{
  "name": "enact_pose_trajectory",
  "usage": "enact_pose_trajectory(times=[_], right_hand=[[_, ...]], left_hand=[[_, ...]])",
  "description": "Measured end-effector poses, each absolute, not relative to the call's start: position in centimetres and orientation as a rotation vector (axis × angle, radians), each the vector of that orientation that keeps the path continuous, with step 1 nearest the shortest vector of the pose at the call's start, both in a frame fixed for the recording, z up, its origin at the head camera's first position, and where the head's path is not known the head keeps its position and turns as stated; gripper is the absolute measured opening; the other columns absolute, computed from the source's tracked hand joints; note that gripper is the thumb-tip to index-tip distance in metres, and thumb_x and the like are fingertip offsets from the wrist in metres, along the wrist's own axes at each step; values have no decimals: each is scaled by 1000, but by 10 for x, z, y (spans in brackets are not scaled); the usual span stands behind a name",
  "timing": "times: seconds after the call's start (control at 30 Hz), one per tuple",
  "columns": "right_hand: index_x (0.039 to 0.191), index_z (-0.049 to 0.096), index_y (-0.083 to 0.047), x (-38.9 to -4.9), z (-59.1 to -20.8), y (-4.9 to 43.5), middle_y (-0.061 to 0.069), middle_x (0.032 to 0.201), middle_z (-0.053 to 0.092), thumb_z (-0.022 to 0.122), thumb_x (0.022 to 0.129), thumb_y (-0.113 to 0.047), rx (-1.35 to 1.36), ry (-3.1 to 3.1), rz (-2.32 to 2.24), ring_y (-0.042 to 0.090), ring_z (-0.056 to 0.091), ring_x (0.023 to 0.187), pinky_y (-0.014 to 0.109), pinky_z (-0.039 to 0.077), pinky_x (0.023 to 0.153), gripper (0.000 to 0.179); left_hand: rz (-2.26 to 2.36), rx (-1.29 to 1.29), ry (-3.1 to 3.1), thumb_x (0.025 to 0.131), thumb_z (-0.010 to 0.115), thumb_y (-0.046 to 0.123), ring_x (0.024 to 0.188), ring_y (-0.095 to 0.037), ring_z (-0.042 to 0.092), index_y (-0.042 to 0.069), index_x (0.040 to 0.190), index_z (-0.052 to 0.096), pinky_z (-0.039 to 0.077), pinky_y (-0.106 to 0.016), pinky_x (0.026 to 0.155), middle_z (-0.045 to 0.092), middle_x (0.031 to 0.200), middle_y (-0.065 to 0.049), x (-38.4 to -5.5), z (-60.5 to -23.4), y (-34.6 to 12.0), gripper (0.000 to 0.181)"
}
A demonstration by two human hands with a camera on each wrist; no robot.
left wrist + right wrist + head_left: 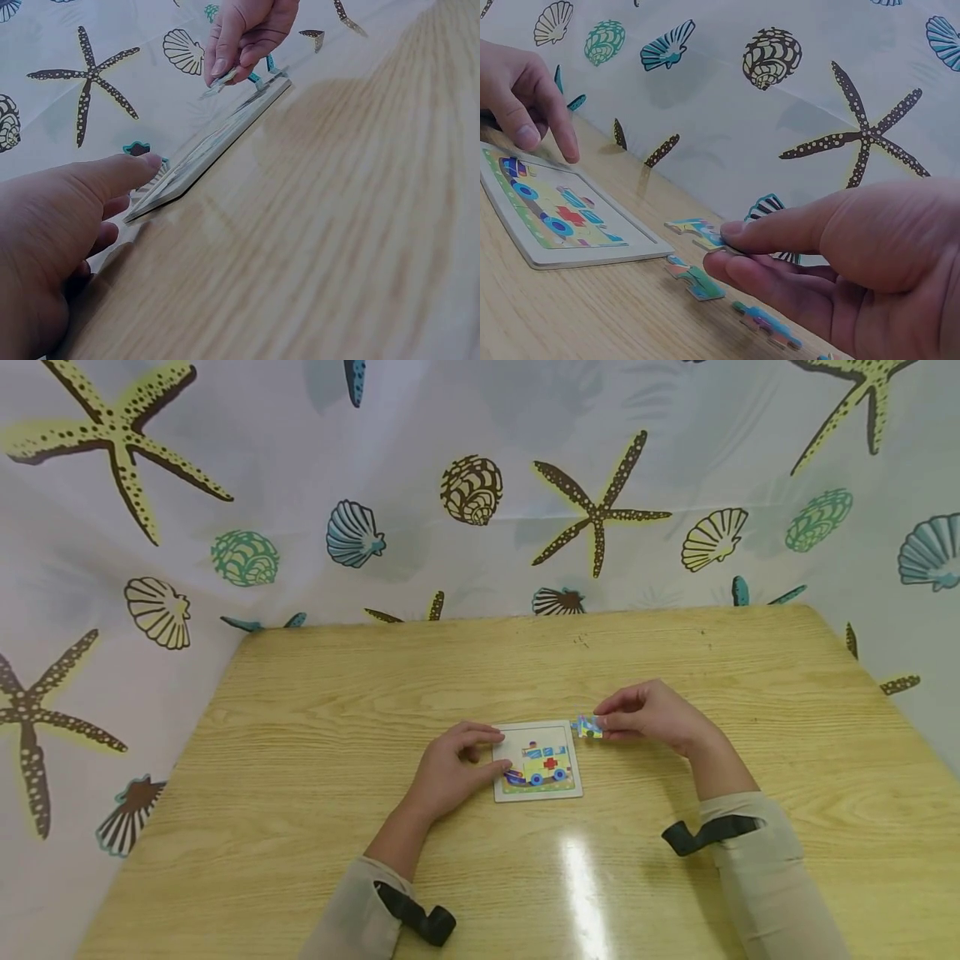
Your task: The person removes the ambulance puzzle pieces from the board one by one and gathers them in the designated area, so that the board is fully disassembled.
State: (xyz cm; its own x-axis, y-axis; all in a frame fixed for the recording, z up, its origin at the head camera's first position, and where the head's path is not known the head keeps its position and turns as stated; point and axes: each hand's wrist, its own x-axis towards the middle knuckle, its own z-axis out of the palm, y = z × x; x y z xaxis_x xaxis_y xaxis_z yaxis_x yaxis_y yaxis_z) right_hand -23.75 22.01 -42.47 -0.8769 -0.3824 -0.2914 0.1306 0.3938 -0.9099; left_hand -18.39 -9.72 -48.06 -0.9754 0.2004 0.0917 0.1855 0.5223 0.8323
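Note:
A small square jigsaw puzzle board (pixel 537 727) with a pale frame lies on the table. Its lower part carries a yellow ambulance picture with a red cross and blue wheels; the upper part shows bare backing. At the board's left side is my left hand (pixel 453 768), thumb and fingers spread loosely, fingertips right at the frame's edge. My right hand (pixel 652 718) pinches a puzzle piece (pixel 694 229) between thumb and fingers, just off the board's right side. Below it in the right wrist view lie a green-and-orange puzzle piece (pixel 696 280) and a blue-and-purple puzzle piece (pixel 769 324).
The wood-grain table (pixel 337 693) stretches around the board on all sides. Behind and beside it hangs a white cloth (pixel 420 435) printed with starfish and shells. Both sleeved wrists wear black straps (pixel 412 914). A bright light reflection marks the tabletop in front.

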Motion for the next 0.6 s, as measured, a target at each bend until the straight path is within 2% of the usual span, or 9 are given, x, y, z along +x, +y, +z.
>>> enact_pose_trajectory(times=[0.2, 0.6], right_hand=[[114, 69, 7, -236, -426, 220, 11, 99, 72, 70, 93, -10, -225, 2215, -1417, 14, 70, 84, 30, 60, 79, 27], [113, 69, 9, -237, -433, 216, 9, 95, 73, 69, 93, -5, -261, 2176, -1379, 14, 72, 83, 31, 61, 76, 24]], left_hand=[[1434, 364, 2750, 82, 84, 31, 87, -13, 54, 19, 113, 77, 46, -27, 78, 66, 118, 8, -184, -480, -97, 34], [1361, 399, 2796, 81, 84, 31, 88, -11, 54, 18, 114, 76, 47, -27, 79, 67, 119, 8, -181, -479, -97, 36]])
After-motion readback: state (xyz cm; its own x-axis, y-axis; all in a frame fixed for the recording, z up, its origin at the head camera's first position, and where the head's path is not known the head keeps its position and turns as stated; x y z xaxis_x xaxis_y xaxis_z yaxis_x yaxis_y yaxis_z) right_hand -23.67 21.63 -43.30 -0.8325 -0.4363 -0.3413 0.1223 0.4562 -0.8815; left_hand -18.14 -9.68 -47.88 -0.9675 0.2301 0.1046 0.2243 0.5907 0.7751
